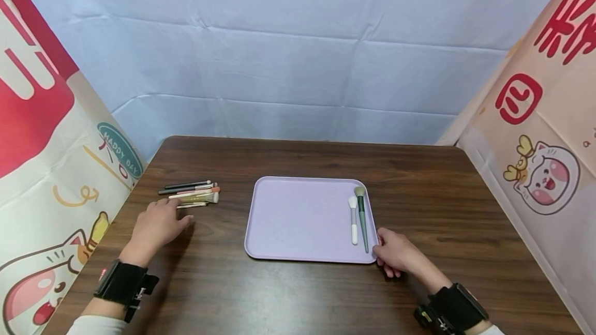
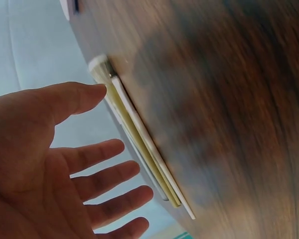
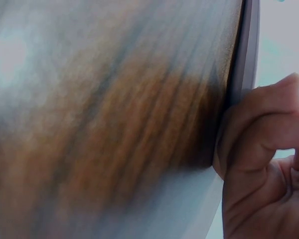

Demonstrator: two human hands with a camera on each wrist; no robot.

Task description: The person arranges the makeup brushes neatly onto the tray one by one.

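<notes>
Several makeup brushes (image 1: 188, 187) with dark, pink and gold handles lie in a loose bundle on the left of the table. My left hand (image 1: 158, 224) is right beside them, thumb spread from the fingers; its fingertips overlap the near handles. In the left wrist view the fingers are extended beside a gold-handled brush (image 2: 134, 130) and a thin pale one (image 2: 152, 145). My right hand (image 1: 396, 249) holds the near right corner of a lilac tray (image 1: 298, 221), its fingers bent at the rim. A green brush (image 1: 362, 218) and a white-and-grey brush (image 1: 354, 221) lie side by side along the tray's right side.
The dark wood table (image 1: 307, 299) carries the tray at its middle. Behind it hangs a pale blue cloth (image 1: 288, 71). Printed cloths stand at the left (image 1: 46, 211) and right (image 1: 526, 180) sides.
</notes>
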